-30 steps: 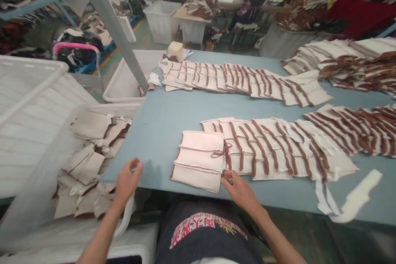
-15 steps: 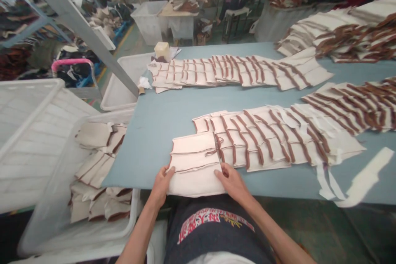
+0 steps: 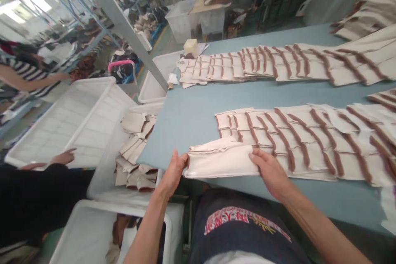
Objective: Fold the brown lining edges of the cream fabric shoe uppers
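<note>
Between my two hands is a cream fabric piece (image 3: 221,163), partly folded over, held at the near edge of the blue-grey table. My left hand (image 3: 173,173) pinches its left end, where a brown edge shows. At the right end my right hand (image 3: 269,171) grips it between thumb and fingers. Just beyond and to the right lies an overlapping row of cream pieces with brown edges (image 3: 297,140), and the held piece partly covers its left end. The fingers under the fabric are hidden.
A second row of cream pieces (image 3: 256,64) runs along the far side of the blue-grey table (image 3: 185,111). Left of the table, a white bin (image 3: 105,181) holds folded pieces. Another person's hand (image 3: 63,157) reaches over a bin at left. A metal post (image 3: 136,37) rises near the table corner.
The fabric piece lay flat with its seams showing; now its near part is folded up and over. My view has swung left, bringing other people at the left into sight.
</note>
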